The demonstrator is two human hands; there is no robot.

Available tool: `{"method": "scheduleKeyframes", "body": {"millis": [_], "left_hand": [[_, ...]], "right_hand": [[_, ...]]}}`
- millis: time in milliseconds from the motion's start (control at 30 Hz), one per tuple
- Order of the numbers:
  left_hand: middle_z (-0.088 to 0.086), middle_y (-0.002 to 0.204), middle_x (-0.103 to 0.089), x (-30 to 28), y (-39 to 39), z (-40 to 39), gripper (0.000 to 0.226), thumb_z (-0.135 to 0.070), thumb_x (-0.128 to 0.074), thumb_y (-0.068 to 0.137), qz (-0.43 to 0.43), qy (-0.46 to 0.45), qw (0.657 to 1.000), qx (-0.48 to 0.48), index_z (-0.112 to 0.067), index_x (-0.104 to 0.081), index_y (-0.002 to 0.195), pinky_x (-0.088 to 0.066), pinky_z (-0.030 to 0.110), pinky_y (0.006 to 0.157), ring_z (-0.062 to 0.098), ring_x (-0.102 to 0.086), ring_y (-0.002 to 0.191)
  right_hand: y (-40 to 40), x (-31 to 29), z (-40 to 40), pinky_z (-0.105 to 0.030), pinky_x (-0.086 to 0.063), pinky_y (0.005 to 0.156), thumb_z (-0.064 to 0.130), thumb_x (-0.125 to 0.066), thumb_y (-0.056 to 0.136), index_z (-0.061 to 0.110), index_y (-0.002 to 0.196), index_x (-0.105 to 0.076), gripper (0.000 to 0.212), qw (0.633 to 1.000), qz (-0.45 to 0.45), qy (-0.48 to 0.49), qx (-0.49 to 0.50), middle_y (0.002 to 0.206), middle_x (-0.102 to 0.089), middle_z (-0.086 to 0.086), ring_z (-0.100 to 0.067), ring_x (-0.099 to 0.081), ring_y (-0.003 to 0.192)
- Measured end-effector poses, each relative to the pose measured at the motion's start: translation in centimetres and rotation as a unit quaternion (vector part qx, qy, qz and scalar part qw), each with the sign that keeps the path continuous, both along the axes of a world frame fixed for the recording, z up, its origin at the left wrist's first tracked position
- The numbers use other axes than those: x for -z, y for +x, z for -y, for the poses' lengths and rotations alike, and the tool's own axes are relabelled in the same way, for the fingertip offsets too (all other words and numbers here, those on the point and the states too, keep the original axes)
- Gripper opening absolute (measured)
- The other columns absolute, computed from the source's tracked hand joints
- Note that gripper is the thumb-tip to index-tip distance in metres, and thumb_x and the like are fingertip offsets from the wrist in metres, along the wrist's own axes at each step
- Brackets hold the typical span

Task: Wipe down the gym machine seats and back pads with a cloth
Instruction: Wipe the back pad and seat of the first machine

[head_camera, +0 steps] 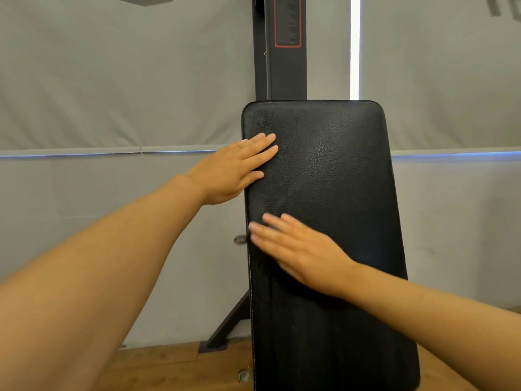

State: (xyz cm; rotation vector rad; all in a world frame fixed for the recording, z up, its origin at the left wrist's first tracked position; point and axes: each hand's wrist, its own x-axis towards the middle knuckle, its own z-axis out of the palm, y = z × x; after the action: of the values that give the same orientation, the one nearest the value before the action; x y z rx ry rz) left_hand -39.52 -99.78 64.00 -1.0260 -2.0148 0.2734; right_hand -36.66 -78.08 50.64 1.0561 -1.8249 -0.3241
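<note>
So the black back pad [332, 198] pretty much fills the middle of the view, standing upright with a slight lean, pebbly leather-look cover with white stitching down its left edge. Both hands are on it, bare, with neither holding anything. The left hand [231, 170] comes in from the pad's left side and lies flat near the pad's upper left corner, fingers straight and close together, the fingertips on the cover and the palm hanging off past the edge. The right hand [296, 249] is lower down the pad, about halfway along its left half, reaching across from the right with fingers stretched out flat and pointing up-left toward the stitched edge; it's a bit motion-blurred so I can't tell how firmly it's pressing. Behind the pad's top edge a dark upright post [279, 52] rises straight up, with a red-outlined label [287, 22] on it. A slanted black brace [228, 323] runs from behind the pad's lower left down to the wooden floor [158, 365]. Grey wall panels [112, 80] sit behind the pad on both sides.
</note>
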Motion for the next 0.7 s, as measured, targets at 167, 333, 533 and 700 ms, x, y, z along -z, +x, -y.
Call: {"method": "scheduleKeyframes", "body": {"millis": [167,333,533,700], "left_hand": [[0.000,0.161,-0.014,-0.1,-0.1,0.2,0.059,-0.039,-0.023,0.102,0.005,0.002,1.000,0.008,-0.011,-0.024,0.153,0.000,0.017,0.118,0.014,-0.010,0.149],[0.008,0.160,-0.022,0.1,-0.2,0.1,0.057,-0.033,-0.025,0.102,-0.002,0.001,1.000,0.025,-0.005,-0.030,0.151,-0.002,0.019,0.118,0.021,-0.018,0.147],[0.004,0.162,-0.015,0.2,-0.2,0.1,0.061,-0.038,-0.018,0.100,0.007,-0.001,1.000,0.010,-0.009,-0.023,0.153,-0.002,0.023,0.120,0.018,-0.010,0.149],[0.002,0.162,-0.014,0.1,-0.4,0.2,0.055,-0.031,-0.026,0.103,0.013,0.011,1.000,0.017,-0.009,-0.024,0.153,-0.003,0.022,0.121,0.017,-0.011,0.150]], "right_hand": [[-1.4,-4.7,0.3,-0.046,-0.025,0.117,0.018,-0.038,0.098,0.004,0.141,-0.047,0.046,0.981,-0.001,-0.191,0.037,0.151,-0.041,-0.011,-0.033,-0.034,0.141],[-0.2,-1.4,2.6,-0.046,-0.024,0.116,0.014,-0.042,0.096,0.000,0.138,-0.050,0.045,0.978,0.001,-0.210,0.014,0.148,-0.044,-0.012,-0.035,-0.034,0.140],[0.6,1.2,2.1,-0.042,-0.019,0.120,0.015,-0.051,0.096,0.008,0.144,-0.044,0.050,1.000,0.010,-0.018,-0.009,0.154,-0.037,-0.008,-0.029,-0.026,0.145],[-0.8,-4.5,0.4,-0.041,-0.021,0.118,0.020,-0.032,0.100,0.007,0.143,-0.046,0.047,0.993,0.000,0.118,-0.010,0.151,-0.041,-0.007,-0.028,-0.033,0.142]]}}
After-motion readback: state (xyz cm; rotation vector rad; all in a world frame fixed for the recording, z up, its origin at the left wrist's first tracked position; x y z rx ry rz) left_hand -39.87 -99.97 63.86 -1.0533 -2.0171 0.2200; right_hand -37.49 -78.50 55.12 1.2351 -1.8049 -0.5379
